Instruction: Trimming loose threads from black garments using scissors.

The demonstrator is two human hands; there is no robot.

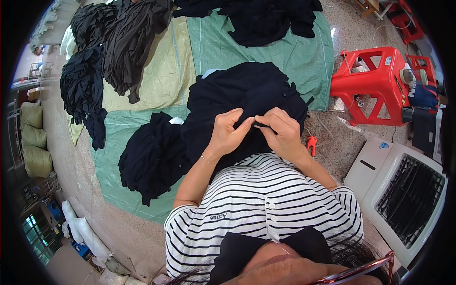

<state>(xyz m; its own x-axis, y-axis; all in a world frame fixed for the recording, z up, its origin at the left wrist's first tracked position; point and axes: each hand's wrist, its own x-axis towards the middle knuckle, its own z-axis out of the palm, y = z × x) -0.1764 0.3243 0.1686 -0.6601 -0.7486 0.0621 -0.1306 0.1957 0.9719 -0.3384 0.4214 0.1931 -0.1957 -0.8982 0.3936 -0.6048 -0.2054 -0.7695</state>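
- A green tarp (266, 52) is lying spread over the speckled floor (342, 156) ahead of me, with a yellowish sheet (164, 71) beside it on the left.
- Heaps of dark clothes (109, 52) are piling along the far left of the sheets, and another dark heap (266, 19) is sitting at the top edge.
- A red plastic stool (375, 85) is standing off to my right, and a white fan-like appliance with a black grille (403, 194) is sitting nearer, at my right side.
- A small orange tool (312, 143) is lying on the floor just beside my right wrist.
- Nothing is getting between me and the work; my own striped shirt (256, 204) is filling the lower view.
- The black garment (242, 95) is draping over my lap and spilling onto the tarp, its near edge coming right up into both sets of fingers.
- My left hand (228, 135) is pinching a fold of the black garment, fingers closed on the cloth, forearm rising from lower left.
- My right hand (282, 130) is curling tight too, fingers gripping the same fold just beside the left, almost touching it; a thin dark thing is poking between them, too small to tell.
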